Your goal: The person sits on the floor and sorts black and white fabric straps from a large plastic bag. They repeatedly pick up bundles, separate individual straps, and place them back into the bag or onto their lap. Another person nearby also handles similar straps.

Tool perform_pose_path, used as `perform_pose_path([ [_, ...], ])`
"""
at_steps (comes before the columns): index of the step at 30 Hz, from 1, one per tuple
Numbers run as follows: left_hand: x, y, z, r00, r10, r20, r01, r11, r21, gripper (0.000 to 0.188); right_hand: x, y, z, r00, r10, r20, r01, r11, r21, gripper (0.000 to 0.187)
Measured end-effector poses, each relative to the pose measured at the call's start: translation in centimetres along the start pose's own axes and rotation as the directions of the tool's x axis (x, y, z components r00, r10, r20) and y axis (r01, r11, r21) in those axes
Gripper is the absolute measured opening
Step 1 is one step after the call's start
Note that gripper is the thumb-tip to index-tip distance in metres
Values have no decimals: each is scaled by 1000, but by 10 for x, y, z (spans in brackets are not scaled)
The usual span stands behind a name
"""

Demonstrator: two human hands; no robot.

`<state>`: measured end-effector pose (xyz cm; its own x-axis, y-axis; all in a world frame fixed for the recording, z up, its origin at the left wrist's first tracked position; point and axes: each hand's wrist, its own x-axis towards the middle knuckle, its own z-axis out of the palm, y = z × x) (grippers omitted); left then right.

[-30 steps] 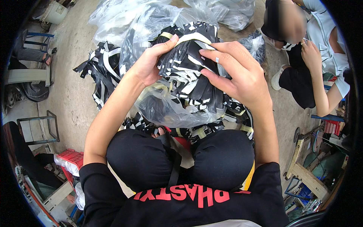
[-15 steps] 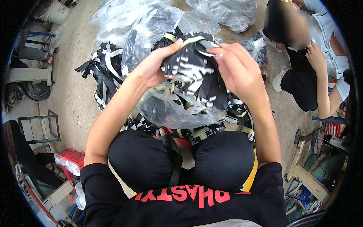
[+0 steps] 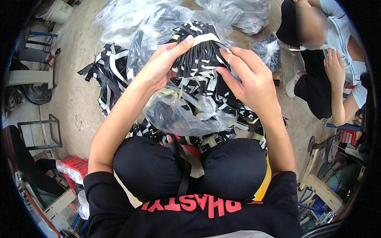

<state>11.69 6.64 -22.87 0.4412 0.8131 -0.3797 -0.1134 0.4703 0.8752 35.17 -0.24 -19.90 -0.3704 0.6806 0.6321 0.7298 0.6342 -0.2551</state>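
A bundle of black strips with white ends [image 3: 198, 59] is held up in front of me, with a pale yellow band [image 3: 206, 38] wrapped across it. My left hand [image 3: 164, 63] grips its left side, the thumb lying along the band. At the right side my right hand [image 3: 252, 77] has its fingers and thumb closed around the bundle's edge, near the end of the band. Under the bundle lies a clear plastic bag [image 3: 174, 117], with more black-and-white strips in and around it.
Loose black and white strips [image 3: 113, 79] lie on the concrete floor to the left. Filled clear bags [image 3: 250, 16] stand at the far side. A co-worker [image 3: 345, 67] sits at the right. Red crates [image 3: 77, 164] and a metal frame [image 3: 41, 133] are at the left.
The bundle has turned from a blurred, tilted pose so that its band and strips now face me. My right hand's grip has shifted from a pinch at the top to the bundle's right edge.
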Motion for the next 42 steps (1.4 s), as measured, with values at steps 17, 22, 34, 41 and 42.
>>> perform_pose_path([
  [17,1,-10,3,996,77,-34,-74,994,80,60,-18,17,19,966,200,-166,-180,976,125,11],
  [22,1,-5,2,1000,8,-24,-6,996,86,62,-10,14,17,978,175,-114,-164,981,101,20],
  [34,19,-17,1,868,489,-82,-285,628,724,132,1,23,35,917,397,-22,-373,878,299,22],
  [41,39,-41,-4,804,517,-293,-148,652,744,109,7,-6,42,996,77,-51,-84,982,-171,12],
  [42,44,-43,-6,809,475,-346,-118,708,696,107,4,-5,43,998,58,-29,-62,985,-163,13],
])
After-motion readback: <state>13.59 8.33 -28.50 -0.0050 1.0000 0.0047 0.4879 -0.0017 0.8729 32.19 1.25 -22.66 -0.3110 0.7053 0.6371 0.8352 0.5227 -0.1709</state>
